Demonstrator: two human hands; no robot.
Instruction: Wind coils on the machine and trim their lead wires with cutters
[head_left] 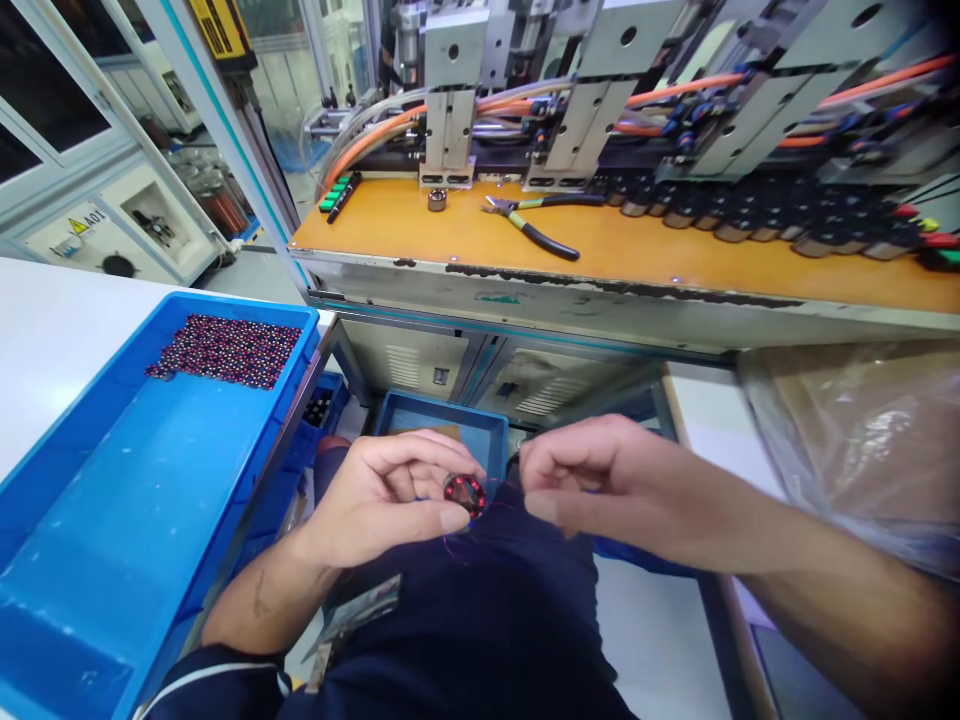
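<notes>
Between the thumb and fingers of my left hand [397, 490] is a small ring-shaped wound part [465, 495] with red spots around its rim. Thin reddish wires trail from it. To its right, apart from the ring, is my right hand [600, 480], its fingers curled toward the thumb; whether anything is pinched between the fingertips cannot be made out. Both hands are above my lap.
A blue tray [90, 500] at the left holds many small wound parts [225, 350]. Pliers [536, 225], a single ring part [436, 200] and marker pens [341, 198] lie on the orange bench [420, 235] below machinery. Plastic-covered cardboard [862, 430] is at right.
</notes>
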